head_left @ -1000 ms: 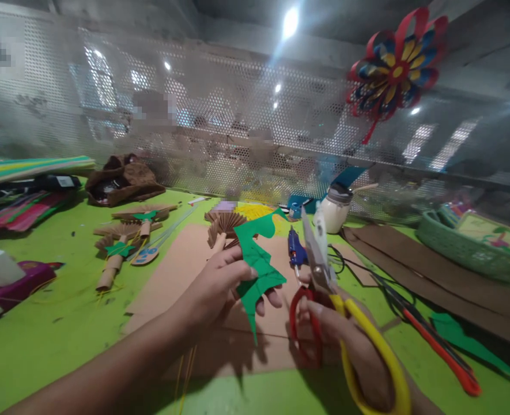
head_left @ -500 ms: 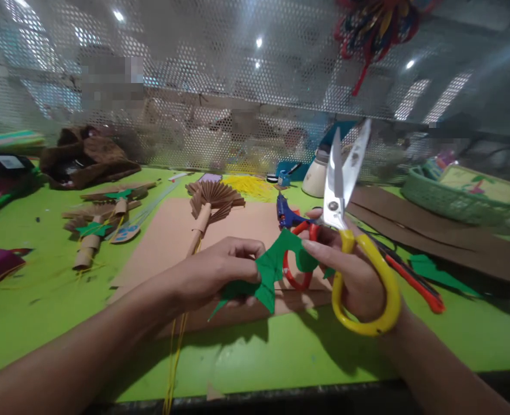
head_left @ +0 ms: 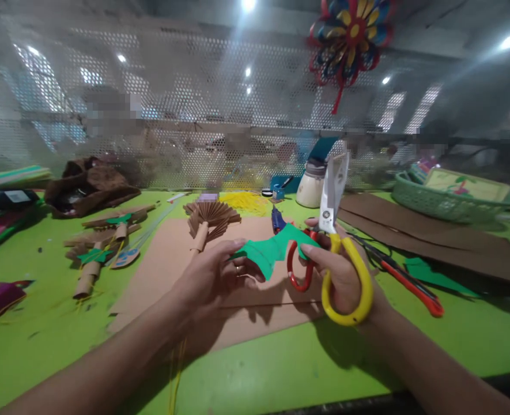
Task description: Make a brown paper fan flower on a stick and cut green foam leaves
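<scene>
My left hand has its thumb on the left end of a green paper cut-out with pointed edges, its fingers curled beneath. My right hand pinches the paper's right end between thumb and fingers. That same hand carries scissors with yellow handles, their metal blades pointing up. Beside its fingers shows a red loop handle; I cannot tell what it belongs to. Below both hands lie brown cardboard sheets. A pleated brown paper fan shape on a rolled paper stem rests beyond my left hand.
Paper figures with green stars lie left. A blue glue gun, yellow strands and a whitish container stand farther back. Right are a red-handled tool, green scrap, brown sheets and a green basket.
The green paper has turned flatter and its left end is raised. My left fingers have loosened from a tight grip. The scissor blades have come closer together in view. The camera has tilted up.
</scene>
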`<state>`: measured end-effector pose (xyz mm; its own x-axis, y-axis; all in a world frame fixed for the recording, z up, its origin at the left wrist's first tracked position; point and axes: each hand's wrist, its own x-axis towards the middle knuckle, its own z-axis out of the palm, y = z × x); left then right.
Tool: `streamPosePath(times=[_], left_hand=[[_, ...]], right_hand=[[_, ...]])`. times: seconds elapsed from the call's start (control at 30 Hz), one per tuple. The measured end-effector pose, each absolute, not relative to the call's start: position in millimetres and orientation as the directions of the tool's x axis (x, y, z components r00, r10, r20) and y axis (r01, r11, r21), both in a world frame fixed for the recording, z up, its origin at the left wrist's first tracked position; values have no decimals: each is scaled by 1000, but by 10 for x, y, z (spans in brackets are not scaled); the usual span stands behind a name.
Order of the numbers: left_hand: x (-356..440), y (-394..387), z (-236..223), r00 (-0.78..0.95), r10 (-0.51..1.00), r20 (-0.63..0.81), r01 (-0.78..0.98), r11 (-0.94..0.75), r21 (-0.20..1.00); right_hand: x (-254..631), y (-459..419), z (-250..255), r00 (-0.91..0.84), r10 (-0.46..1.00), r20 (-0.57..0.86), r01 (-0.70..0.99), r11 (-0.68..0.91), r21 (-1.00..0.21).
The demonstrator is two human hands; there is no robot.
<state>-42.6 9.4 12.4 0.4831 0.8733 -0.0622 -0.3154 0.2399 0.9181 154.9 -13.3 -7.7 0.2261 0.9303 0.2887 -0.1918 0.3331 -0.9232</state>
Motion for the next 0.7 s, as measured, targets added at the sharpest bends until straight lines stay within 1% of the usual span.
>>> streamPosePath(times=[0.07,0.13,0.2,0.3,0.43,0.5,0.6,0.7], left_hand=[[-387,38,121,448,892,-53,-408,258,876],[-347,-34,119,418,907,-48,-435,247,866],[-316,-95,110,395,914,-93,-383,255,888],[-299,-123,88,359,923,-135,-296,250,922],[-319,-58,67,314,946,-84,-251,168,953],[-338,-11,71,283,958,-54,-246,126,961],[-385,60,101,199,980,-7,-263,60,963],[-465,129,156,49,996,73,-300,-55,952]], right_hand=[[1550,-103,-76,262,919,295,-212,353,-911],[1544,-90,-75,276,913,300,-223,364,-904],[1531,-98,-75,287,906,312,-205,376,-903],[1500,-147,-63,270,892,362,-116,403,-908],[1455,-226,-6,215,892,398,26,403,-915],[1442,-241,22,211,893,397,49,396,-917],[1437,-238,38,249,893,375,-22,392,-920],[1449,-255,30,343,877,335,-113,393,-912]])
